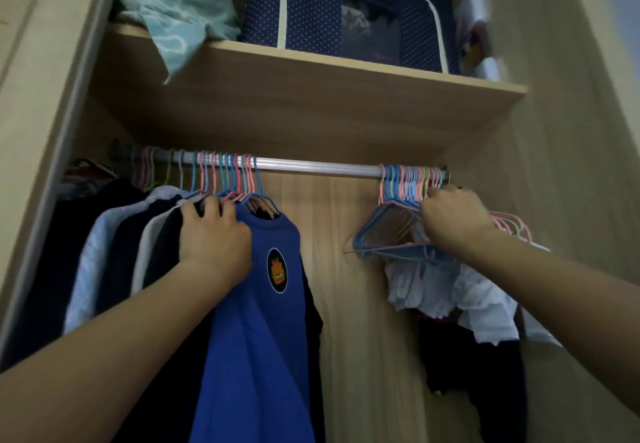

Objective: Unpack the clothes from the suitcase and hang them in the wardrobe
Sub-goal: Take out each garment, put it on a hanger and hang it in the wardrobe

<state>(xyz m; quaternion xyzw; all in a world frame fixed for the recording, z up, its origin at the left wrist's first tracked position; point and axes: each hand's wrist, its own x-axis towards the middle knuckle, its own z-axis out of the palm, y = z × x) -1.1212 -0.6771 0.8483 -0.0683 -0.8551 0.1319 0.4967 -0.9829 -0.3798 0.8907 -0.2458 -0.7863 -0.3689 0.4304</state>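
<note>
Clothes hang in the wardrobe (pixel 554 165) from a silver rail (pixel 318 165): a blue T-shirt (pixel 256 321) with a round badge at left centre, dark and pale garments (pixel 114 252) further left. Left hand (pixel 214 234) rests on the shirt's shoulder, fingers curled over the neighbouring dark garment's top. Right hand (pixel 453 217) grips a bunch of empty pink and blue hangers (pixel 391 231) at the rail's right end, above white and dark clothing (pixel 450 297). On the shelf (pixel 311 68) above: teal fabric (pixel 176 9), navy dotted storage box (pixel 346 13).
</note>
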